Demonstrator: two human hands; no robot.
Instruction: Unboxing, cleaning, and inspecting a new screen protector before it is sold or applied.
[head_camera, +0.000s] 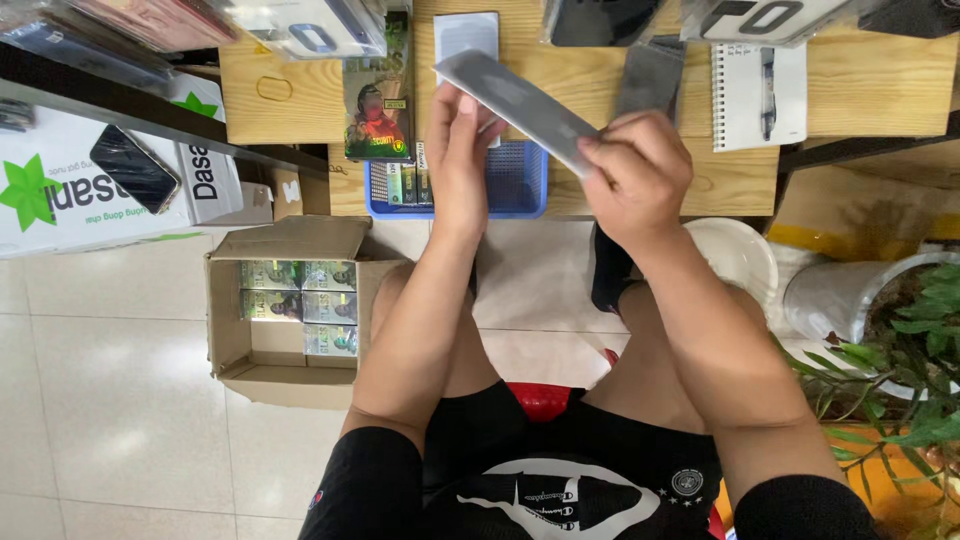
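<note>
While both bare hands are raised over the light wooden tabletop (860, 90), they hold a flat, grey, glossy rectangular sheet (520, 100) between them, tilted so its far end rises to the upper left. The left hand (462, 150) has its fingers (470, 115) stretched up along the sheet's underside, pinching its left part. The right hand (635, 175) is curled, its fingertips (595, 150) gripping the sheet's lower right end. Just below the left hand's fingers sits a blue plastic mesh basket (520, 180) with small packets, and just to their left a green printed retail box (379, 95) stands upright. Beyond the right hand's knuckles lies a white spiral-bound notepad (758, 95). Well below the left hand, on the pale tiled floor, an open brown cardboard carton (285, 310) holds rows of green boxes.
</note>
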